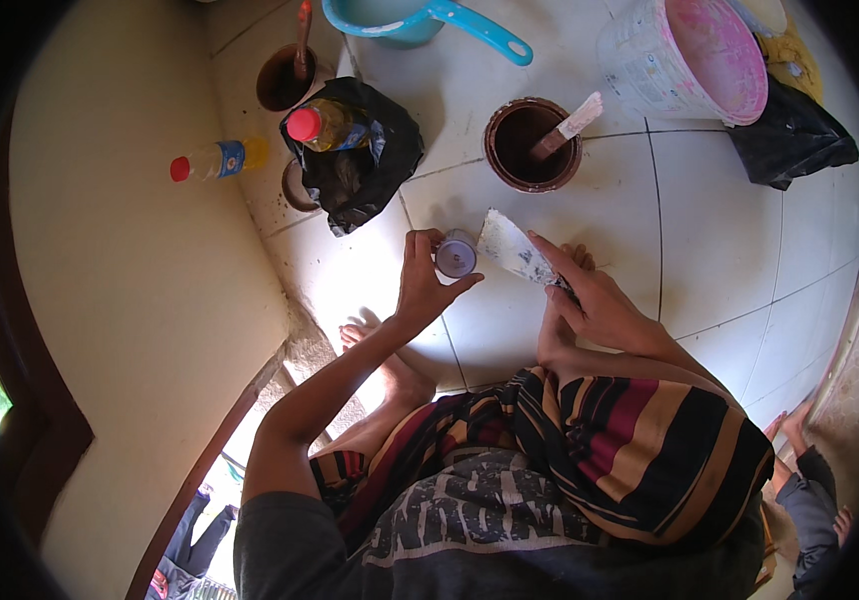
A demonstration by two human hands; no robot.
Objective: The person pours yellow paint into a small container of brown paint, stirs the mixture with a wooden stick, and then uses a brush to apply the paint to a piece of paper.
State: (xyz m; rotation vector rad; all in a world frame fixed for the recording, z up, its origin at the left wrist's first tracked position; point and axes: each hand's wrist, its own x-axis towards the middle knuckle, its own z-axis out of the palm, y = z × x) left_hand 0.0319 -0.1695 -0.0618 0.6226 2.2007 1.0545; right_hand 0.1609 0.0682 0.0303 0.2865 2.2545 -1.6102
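At the near position, I observe the right hand (600, 305) with its fingers wrapped closed on the handle of a putty knife (518, 250). The knife's long axis runs diagonally, its smeared white blade pointing up-left, away from the body, the wide edge just beside a small round container (457, 258). The left hand (425, 280) grips this container, thumb and fingers parted to its width, its lavender circular end facing my camera; its contents are hidden. Beyond, a brown paint pot (504, 122) has a dark interior and a leaning brush (579, 117). To its left, a black plastic bag (390, 155) holds a red-capped bottle (316, 125) of yellow liquid. Farther right, a tilted white bucket (640, 65) shows pink residue inside. Farthest stands a turquoise dipper (495, 35); I cannot tell its contents.
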